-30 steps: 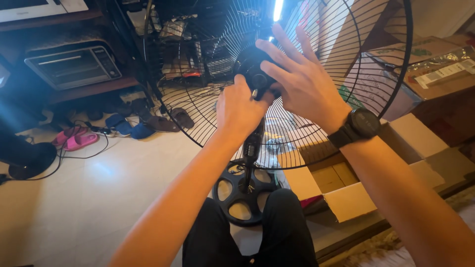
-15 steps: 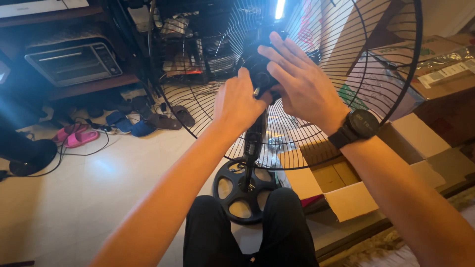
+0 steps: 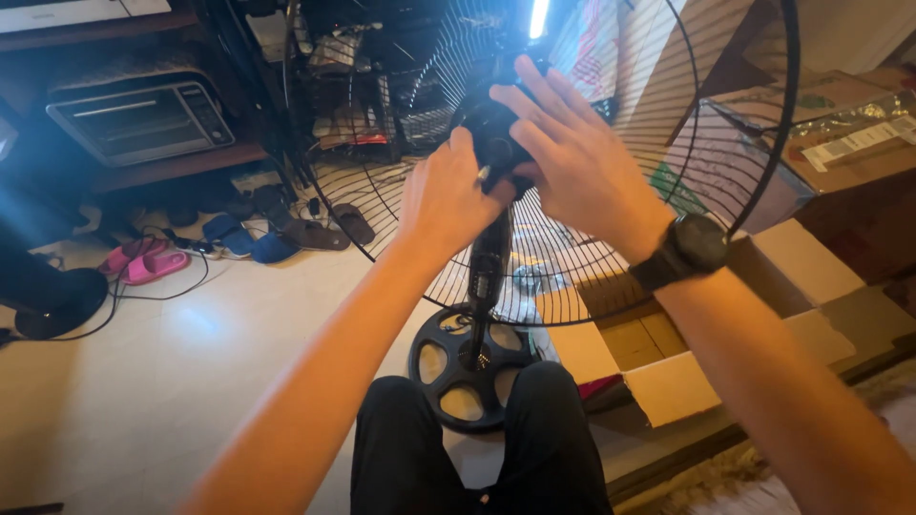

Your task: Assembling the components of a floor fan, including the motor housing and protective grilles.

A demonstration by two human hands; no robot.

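Note:
A black standing fan faces away from me, its round wire guard [image 3: 706, 172] filling the upper middle of the head view. Its black motor housing [image 3: 487, 119] sits at the guard's centre, on a pole [image 3: 489, 277] rising from a round black base [image 3: 458, 367]. My left hand [image 3: 444, 200] is closed around something small and metallic at the underside of the housing; what it is stays hidden. My right hand [image 3: 568, 153], with a black watch [image 3: 689, 248] on the wrist, lies spread over the housing's right side, fingers pressing on it.
An open cardboard box [image 3: 668, 343] lies on the floor at right, with more boxes [image 3: 840, 143] behind. A toaster oven [image 3: 143, 119] stands on a low shelf at left, above pink slippers [image 3: 148, 267], blue sandals and a black cable. My dark-trousered legs [image 3: 477, 448] flank the fan base.
My left hand has shifted slightly up and left at the housing's underside. The right hand has stayed on the housing, and the guard has swayed a little.

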